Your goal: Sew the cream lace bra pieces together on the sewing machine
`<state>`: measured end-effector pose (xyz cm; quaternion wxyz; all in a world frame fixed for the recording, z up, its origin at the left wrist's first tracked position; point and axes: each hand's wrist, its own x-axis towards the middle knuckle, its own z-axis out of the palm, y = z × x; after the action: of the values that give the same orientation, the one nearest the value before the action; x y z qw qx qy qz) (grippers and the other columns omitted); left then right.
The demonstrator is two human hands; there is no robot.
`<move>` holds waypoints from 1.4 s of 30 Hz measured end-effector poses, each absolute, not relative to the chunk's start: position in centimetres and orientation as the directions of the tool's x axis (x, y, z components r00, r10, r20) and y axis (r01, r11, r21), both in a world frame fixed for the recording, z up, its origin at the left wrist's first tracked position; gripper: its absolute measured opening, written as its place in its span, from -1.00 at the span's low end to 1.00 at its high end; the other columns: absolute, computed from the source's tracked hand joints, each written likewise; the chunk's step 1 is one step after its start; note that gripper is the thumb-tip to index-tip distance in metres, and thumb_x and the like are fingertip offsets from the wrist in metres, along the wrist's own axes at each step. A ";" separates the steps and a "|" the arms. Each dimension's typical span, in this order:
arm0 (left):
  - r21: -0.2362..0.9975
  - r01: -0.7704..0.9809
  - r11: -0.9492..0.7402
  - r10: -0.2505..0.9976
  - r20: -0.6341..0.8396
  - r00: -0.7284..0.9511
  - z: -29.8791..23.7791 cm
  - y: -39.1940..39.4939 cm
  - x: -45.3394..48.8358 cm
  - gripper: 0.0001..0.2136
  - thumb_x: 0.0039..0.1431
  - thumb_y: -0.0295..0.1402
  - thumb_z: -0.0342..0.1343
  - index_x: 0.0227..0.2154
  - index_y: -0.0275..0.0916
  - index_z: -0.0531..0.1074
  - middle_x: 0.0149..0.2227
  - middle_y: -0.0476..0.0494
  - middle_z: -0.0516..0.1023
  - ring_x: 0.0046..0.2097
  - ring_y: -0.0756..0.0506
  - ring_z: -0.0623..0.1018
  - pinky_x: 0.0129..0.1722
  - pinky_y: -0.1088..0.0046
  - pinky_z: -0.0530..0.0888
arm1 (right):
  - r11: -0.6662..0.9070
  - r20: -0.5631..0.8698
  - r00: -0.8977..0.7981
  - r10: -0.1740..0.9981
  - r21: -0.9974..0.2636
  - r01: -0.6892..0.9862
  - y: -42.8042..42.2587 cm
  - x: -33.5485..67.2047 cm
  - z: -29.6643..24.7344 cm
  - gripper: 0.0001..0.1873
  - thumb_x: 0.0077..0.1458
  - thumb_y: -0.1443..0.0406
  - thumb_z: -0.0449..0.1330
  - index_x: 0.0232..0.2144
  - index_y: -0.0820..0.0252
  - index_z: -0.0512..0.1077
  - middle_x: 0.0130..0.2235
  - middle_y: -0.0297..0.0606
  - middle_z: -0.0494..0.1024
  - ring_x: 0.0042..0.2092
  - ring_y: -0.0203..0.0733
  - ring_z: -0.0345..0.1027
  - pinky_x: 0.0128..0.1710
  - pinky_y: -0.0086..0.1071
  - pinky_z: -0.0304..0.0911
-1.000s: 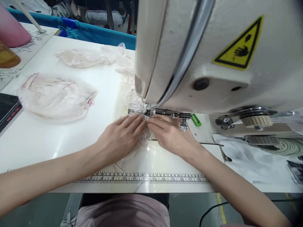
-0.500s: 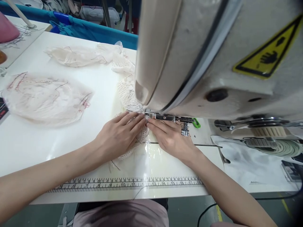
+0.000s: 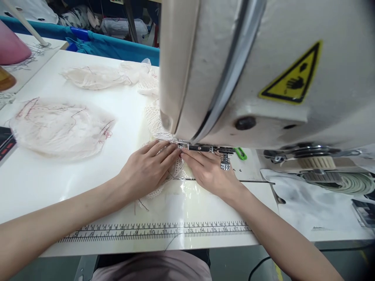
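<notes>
White lace fabric (image 3: 159, 121) runs under the needle area of a sewing machine (image 3: 202, 70). My left hand (image 3: 150, 166) lies flat on the lace, its fingers stretched toward the presser foot (image 3: 184, 146); the thumb is hidden. From the other side, my right hand (image 3: 212, 171) reaches in with extended fingers, and its fingertips touch the lace edge just in front of the foot. Part of that hand is covered by the machine's metal attachment and its spring screw (image 3: 225, 162). A strip of lace with loose dark threads trails out below my left palm.
Sheer pieces with red threads (image 3: 63, 127) lie at the left, and more sheer fabric (image 3: 96, 77) joins the lace behind. A printed ruler (image 3: 158, 231) runs along the front edge. A green clip (image 3: 240, 153) is right of the foot; a pink thread cone (image 3: 13, 45) stands far left.
The view has shifted slightly, so the machine head sits further left in the picture. Both hands keep nearly the same place on the lace beside the foot.
</notes>
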<state>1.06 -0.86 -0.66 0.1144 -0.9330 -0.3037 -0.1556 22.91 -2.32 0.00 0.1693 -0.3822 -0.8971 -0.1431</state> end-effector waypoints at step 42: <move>0.068 0.610 -0.789 0.592 0.351 0.726 4.6 -3.2 -2.4 -0.83 0.37 -0.32 -0.07 -0.15 -0.25 0.38 -0.33 -0.08 0.58 -0.41 -0.06 0.54 -0.51 0.44 0.36 | 0.746 0.444 -0.632 0.635 -0.142 0.650 -2.2 23.4 -0.5 -0.80 0.21 0.42 0.07 -0.24 0.16 0.49 -0.14 -0.32 0.59 -0.05 -0.22 0.39 -0.20 -0.32 0.18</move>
<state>-2.40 -3.23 4.56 0.0259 -0.9285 -0.3237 -0.1800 23.39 -2.16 -0.54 0.2393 -0.3557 -0.9033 -0.0156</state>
